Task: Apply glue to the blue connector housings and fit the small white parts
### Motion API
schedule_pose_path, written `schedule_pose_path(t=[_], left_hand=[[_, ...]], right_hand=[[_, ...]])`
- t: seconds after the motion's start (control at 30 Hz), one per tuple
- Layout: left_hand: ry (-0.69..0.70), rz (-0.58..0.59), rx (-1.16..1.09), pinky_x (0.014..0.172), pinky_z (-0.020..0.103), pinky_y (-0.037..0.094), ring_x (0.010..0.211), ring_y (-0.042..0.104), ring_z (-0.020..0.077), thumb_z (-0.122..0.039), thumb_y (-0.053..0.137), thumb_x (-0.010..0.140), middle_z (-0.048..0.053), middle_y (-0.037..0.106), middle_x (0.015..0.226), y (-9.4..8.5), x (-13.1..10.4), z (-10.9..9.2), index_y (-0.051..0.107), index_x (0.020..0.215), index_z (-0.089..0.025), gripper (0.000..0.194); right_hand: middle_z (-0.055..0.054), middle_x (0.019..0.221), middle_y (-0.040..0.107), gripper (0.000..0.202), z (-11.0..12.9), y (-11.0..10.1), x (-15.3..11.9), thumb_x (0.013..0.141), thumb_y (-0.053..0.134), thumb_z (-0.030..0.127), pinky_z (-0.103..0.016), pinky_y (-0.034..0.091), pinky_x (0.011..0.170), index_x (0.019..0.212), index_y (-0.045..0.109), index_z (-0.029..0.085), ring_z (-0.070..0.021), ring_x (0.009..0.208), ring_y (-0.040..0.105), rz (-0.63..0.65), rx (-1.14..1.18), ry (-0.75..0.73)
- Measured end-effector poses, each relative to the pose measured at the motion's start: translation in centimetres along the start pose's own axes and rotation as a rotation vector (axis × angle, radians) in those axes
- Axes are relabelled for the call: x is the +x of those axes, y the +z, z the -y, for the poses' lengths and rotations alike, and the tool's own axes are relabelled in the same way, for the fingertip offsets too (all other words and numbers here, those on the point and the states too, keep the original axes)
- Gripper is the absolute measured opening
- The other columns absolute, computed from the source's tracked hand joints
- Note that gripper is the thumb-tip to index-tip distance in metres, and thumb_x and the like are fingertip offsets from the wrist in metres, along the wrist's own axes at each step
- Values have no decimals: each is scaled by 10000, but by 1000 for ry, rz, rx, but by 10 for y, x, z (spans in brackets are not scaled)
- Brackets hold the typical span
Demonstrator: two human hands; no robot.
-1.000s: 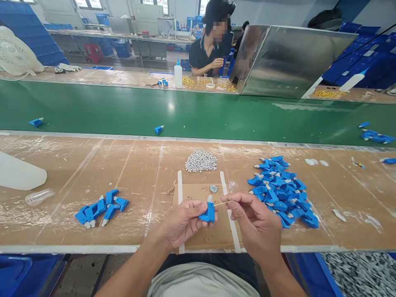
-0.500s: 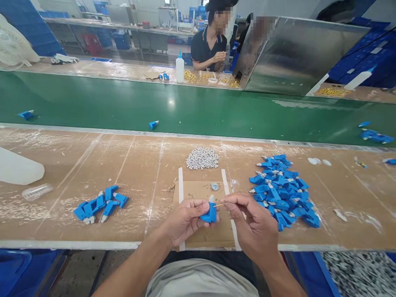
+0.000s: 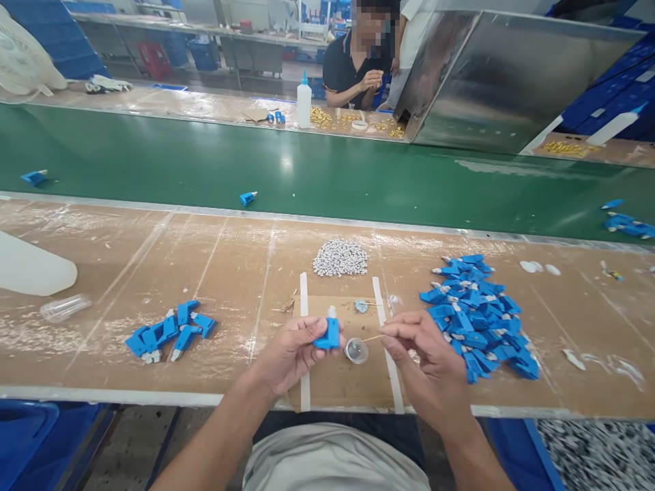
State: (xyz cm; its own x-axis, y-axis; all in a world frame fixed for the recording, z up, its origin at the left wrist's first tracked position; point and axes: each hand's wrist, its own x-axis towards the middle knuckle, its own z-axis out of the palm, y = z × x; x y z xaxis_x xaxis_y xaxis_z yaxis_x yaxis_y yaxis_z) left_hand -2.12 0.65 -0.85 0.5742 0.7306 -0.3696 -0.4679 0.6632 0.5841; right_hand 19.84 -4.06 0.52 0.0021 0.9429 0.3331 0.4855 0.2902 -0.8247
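Between the thumb and fingers of my left hand (image 3: 294, 351) is a blue plastic piece (image 3: 331, 333) with a whitish tip pointing up. My right hand (image 3: 427, 358) pinches a thin wooden stick (image 3: 373, 337), its far end at the rim of a small clear round cup (image 3: 357, 350). The cup stands on a cardboard sheet (image 3: 348, 392) edged by two white tape strips. Behind the cup lies a small bluish lump (image 3: 361, 306) with a stick. Farther back is a pile of small grey-white pieces (image 3: 340, 258).
A large heap of blue pieces (image 3: 478, 314) lies right, a smaller group (image 3: 171, 331) left. A clear tube (image 3: 65, 308) and a white bottle (image 3: 33, 266) are at far left. A green belt (image 3: 205, 170) carries a few blue pieces. Across it sits a co-worker (image 3: 353, 71).
My left hand has shifted slightly left with the blue piece. The stick has come away from that piece down to the cup, which is now uncovered.
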Motion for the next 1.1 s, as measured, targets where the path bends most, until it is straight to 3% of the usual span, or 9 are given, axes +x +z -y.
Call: schedule_pose_path(t=[0.1, 0.2, 0.33, 0.53, 0.7, 0.9, 1.1], left_hand=[[50, -45, -43, 504, 100, 452, 673, 648, 108, -293, 800, 791, 121, 718, 805, -7, -5, -12, 746, 957, -41, 306], [72, -23, -74, 486, 98, 440, 662, 633, 104, -284, 820, 763, 114, 710, 790, -10, -8, -18, 748, 962, -38, 325], [93, -49, -82, 510, 110, 456, 652, 626, 101, -293, 800, 790, 108, 709, 787, -15, -8, -18, 747, 931, -62, 276], [154, -102, -37, 577, 140, 468, 667, 611, 99, -299, 701, 884, 101, 695, 814, -22, -9, -15, 735, 888, -75, 227], [178, -140, -61, 611, 171, 482, 684, 610, 112, -296, 693, 891, 104, 698, 820, -28, -11, -7, 744, 912, -82, 221], [188, -204, -113, 605, 196, 501, 636, 610, 116, -326, 776, 817, 99, 697, 769, -31, -7, 0, 755, 846, -95, 234], [185, -161, -105, 569, 155, 490, 580, 605, 90, -346, 797, 796, 100, 695, 748, -32, -3, -1, 755, 868, -78, 281]], right_hand=[[-38, 975, 606, 120, -10, 4, -3, 972, 590, 255, -287, 471, 658, 1016, 699, 233, -157, 767, 585, 161, -13, 93], [-38, 965, 618, 166, -20, 5, 7, 969, 591, 314, -281, 472, 620, 1071, 679, 217, -146, 690, 566, 128, -25, 148], [-44, 891, 657, 188, -37, 6, 53, 980, 550, 330, -300, 494, 669, 986, 673, 188, -186, 763, 626, 99, -219, 100], [-47, 888, 661, 165, -58, 34, 117, 937, 538, 164, -306, 473, 736, 928, 701, 190, -186, 785, 613, 258, -372, -101], [-41, 889, 612, 231, -63, 58, 124, 945, 494, 104, -271, 444, 717, 906, 704, 191, -170, 796, 592, 399, -475, -236], [-47, 876, 600, 301, -66, 64, 126, 986, 419, 107, -263, 422, 669, 842, 673, 184, -165, 752, 581, 464, -662, -293], [-94, 902, 651, 162, -51, 72, 134, 925, 524, 131, -284, 417, 634, 877, 677, 159, -206, 781, 618, 563, -872, -316]])
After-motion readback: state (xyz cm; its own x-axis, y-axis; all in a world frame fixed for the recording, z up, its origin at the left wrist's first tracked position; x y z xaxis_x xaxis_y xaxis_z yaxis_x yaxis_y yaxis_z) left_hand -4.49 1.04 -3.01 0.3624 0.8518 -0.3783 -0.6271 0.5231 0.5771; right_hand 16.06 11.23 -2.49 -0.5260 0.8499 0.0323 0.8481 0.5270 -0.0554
